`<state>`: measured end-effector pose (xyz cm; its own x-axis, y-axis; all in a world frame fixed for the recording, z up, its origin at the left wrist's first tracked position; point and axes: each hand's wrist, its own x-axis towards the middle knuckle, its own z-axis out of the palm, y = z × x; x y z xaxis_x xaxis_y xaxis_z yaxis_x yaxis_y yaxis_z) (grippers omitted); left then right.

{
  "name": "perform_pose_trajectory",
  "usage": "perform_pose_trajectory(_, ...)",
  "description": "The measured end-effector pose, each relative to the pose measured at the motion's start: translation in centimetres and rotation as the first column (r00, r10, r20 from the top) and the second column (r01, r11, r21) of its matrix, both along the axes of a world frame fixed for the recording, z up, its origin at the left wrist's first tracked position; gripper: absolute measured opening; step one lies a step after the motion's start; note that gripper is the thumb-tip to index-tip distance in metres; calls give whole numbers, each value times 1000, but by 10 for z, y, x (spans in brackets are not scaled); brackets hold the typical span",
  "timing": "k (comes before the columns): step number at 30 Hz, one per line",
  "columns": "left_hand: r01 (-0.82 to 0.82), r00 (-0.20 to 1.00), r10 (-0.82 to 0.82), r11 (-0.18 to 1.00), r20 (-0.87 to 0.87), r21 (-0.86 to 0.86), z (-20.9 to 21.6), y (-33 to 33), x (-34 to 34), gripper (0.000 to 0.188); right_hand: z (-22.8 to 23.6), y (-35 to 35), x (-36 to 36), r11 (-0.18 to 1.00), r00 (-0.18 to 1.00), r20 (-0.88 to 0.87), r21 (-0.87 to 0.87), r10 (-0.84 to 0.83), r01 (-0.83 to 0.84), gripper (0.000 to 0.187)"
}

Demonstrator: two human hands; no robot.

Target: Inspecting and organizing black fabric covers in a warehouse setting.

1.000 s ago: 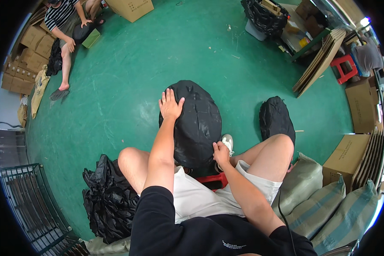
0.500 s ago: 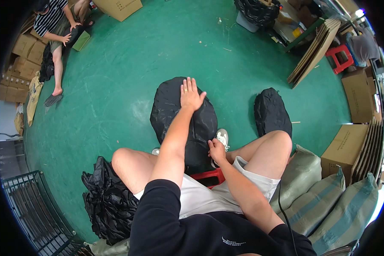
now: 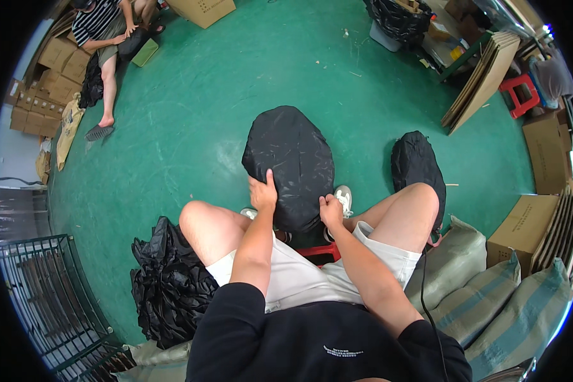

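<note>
Black, wrinkled covering on the piece in work: our rounded black bundle [image 3: 290, 159] sits mid-frame, a little above centre, tilted toward us, long way up and down the frame.

Left hand [image 3: 262, 191] is at its lower left edge, thumb laid up over the face, fingers bent round the side. We can't tell if they're squeezing or only steadying; the fingertips are hidden. Right hand [image 3: 330, 211] is at the lower right edge, fingers curled in tight and pinching the rim there. How much material is in that pinch, we can't see.

Handling notes, our judgement:
- Keep the left palm as the brace. Flat pressure beats fingertips; the covering looks thin and probably creases or tears under point load.
- Keep the right pinch low and small, pull along the rim, not away from it.
- Work both sides evenly. One-sided tension would likely twist the bundle.
- Creases run across the face; we'd smooth from the middle outward with an open palm.
- Pale shoe [image 3: 344, 198] is just beside the right edge. Mind loose material getting caught under it.
- Red stool [image 3: 318, 253] shows below the bundle, lower centre; don't let the bottom rim snag on it.
- Black cable [image 3: 430, 318] hangs lower right, near our right forearm. Keep the elbow off it.
</note>
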<state>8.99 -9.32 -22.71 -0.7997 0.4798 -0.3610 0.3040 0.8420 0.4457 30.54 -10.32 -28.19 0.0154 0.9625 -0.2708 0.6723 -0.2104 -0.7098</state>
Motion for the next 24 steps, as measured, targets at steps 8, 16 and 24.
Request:
perform_pose_trajectory(8,-106,975,94,993,-203,-52,-16,-73,60,97,47,-5,-11,986,987,88,-79,-138,145,33)
perform_pose_trajectory(16,-279,944,313,924,-101,260,-13,-90,22,70,45,-2,-9,980,992,59,-156,-112,120,39)
perform_pose_trajectory(24,-303,949,314,919,-7,252,-21,-84,24,61,52,1,-9,964,991,117,-249,-68,96,44)
